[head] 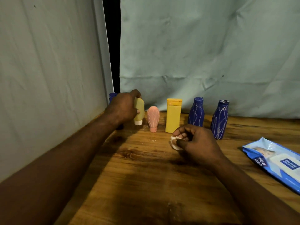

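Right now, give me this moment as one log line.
left-hand grip: holds olive tube | right-hand grip: pinches white wipe | wipes pack: flat on table

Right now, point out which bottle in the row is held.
The olive tube with the white cap, gripped by the left hand; the pink tube, yellow bottle and blue bottles right of it stand untouched.

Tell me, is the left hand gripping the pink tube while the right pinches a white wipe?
No: the head view shows the left hand gripping the olive tube; the pink tube stands free beside it. The right hand does pinch the white wipe.
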